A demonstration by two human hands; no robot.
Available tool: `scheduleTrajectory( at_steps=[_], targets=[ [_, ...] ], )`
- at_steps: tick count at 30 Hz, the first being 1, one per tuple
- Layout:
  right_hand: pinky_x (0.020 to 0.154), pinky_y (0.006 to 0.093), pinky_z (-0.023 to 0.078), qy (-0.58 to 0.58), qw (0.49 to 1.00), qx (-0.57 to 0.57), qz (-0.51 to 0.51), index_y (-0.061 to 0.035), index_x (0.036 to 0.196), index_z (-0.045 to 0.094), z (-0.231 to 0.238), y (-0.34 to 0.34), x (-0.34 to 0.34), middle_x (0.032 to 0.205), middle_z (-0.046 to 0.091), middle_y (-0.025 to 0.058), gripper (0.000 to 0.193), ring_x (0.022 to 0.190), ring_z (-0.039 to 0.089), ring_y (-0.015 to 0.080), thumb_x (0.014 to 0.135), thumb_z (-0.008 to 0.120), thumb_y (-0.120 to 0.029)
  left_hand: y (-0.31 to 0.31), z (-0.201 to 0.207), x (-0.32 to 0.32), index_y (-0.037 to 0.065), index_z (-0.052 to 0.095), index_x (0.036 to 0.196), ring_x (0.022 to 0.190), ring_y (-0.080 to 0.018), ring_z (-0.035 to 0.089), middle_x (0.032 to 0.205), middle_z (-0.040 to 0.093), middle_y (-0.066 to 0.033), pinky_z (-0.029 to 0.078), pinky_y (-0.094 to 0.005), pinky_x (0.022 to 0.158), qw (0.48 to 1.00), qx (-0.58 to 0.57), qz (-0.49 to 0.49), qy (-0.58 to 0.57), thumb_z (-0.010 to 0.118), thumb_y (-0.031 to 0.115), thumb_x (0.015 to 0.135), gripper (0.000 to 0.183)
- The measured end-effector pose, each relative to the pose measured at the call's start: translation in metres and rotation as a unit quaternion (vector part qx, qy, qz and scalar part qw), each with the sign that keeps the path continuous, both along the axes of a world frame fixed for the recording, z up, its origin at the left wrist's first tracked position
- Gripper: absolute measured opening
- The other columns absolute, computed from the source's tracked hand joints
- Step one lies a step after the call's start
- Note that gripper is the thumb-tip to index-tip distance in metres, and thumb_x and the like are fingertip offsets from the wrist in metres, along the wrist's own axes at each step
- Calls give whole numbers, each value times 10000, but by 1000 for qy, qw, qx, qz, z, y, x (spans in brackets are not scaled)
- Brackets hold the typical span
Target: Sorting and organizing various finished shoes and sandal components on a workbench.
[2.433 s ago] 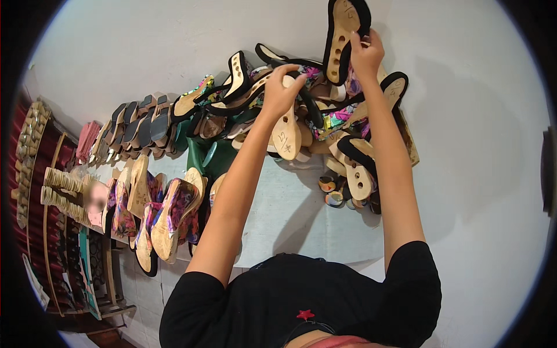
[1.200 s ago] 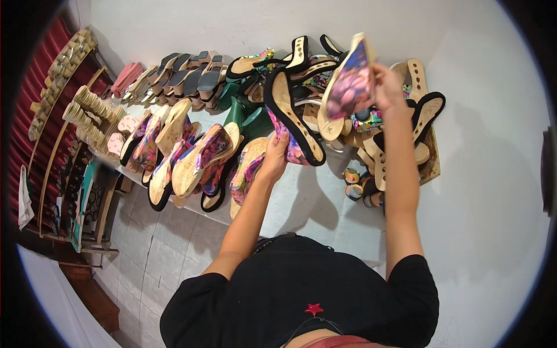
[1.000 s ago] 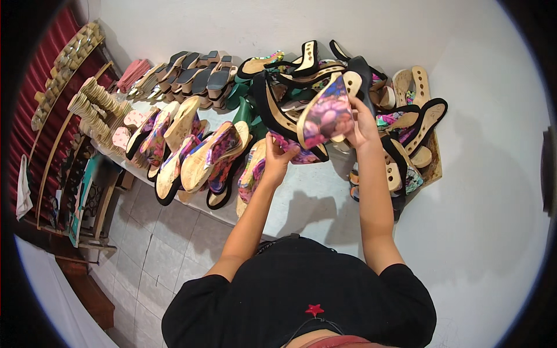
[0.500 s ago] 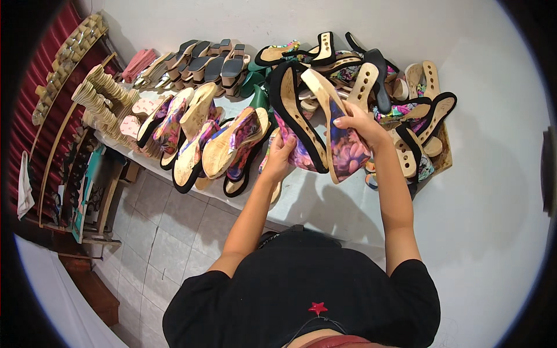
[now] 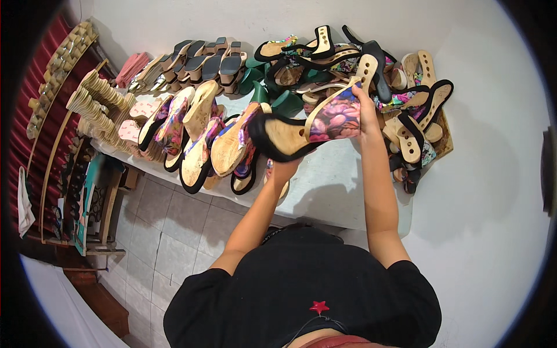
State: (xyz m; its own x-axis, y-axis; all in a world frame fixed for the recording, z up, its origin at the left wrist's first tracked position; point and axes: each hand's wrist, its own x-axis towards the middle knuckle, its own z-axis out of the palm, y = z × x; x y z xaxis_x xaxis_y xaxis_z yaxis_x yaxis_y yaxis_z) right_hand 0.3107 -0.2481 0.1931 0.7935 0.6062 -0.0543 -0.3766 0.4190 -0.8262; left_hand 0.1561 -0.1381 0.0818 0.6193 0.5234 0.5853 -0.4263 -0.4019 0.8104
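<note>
My right hand [image 5: 366, 113] grips a wedge sole [image 5: 336, 115] wrapped in pink and blue floral fabric, its thumb near the top end. Overlapping the wedge's left side is a black-edged sandal insole [image 5: 284, 138], tilted over the table and smeared by motion at its toe. My left hand [image 5: 286, 168] supports this insole from below; its fingers are mostly hidden behind it. Whether the two pieces touch or only overlap, I cannot tell. Left of my hands, several floral wedge sandals [image 5: 232, 148] lie in a row along the table's front edge.
A heap of black-edged insoles and floral straps [image 5: 406, 104] covers the table's right end. Grey block-heeled sandals [image 5: 212, 66] stand at the back, beside green heels [image 5: 287, 103]. Stacked pale soles [image 5: 96, 101] sit at the left, near a wooden rack [image 5: 58, 122]. The white table [image 5: 331, 185] meets a wall.
The two pieces, upright side by side before, have turned and now overlap. The insole's toe has swung down to the left. My left hand has slipped beneath it.
</note>
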Motion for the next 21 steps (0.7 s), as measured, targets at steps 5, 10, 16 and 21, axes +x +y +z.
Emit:
scheduleTrajectory(
  at_steps=[5, 10, 16, 21],
  targets=[
    [569, 288, 510, 5, 991, -35, -133, -2, 881, 553, -26, 7, 3, 744, 612, 98, 163, 637, 622, 176, 818, 572, -150, -2, 14, 8, 5, 501, 1131, 1088, -272, 501, 1128, 551, -147, 361, -375, 959, 999, 22, 30, -38, 731, 102, 691, 506],
    [561, 303, 511, 54, 995, -51, -60, -16, 876, 576, -34, 4, -19, 759, 631, 95, 192, 619, 623, 186, 833, 557, -203, -11, 7, 12, 0, 522, 1097, 1210, -302, 428, 1204, 529, -162, 312, -394, 1018, 994, -41, -32, -95, 718, 76, 686, 461],
    [586, 298, 508, 52, 992, -94, -64, -35, 878, 565, -42, 4, -29, 792, 625, 77, 146, 647, 616, 169, 843, 527, -172, -9, 1, 12, 6, 535, 1108, 1230, -341, 384, 1226, 498, -167, 259, -446, 1039, 990, -66, -96, -80, 731, 300, 680, 555],
    [632, 290, 499, 34, 997, -24, -62, -32, 920, 493, -47, 3, -25, 828, 590, 78, 144, 688, 597, 155, 824, 524, -135, -5, 4, 16, -9, 476, 1204, 1228, -277, 398, 1277, 468, -172, 257, -401, 1045, 985, 24, -145, -90, 676, 353, 754, 612]
  ],
)
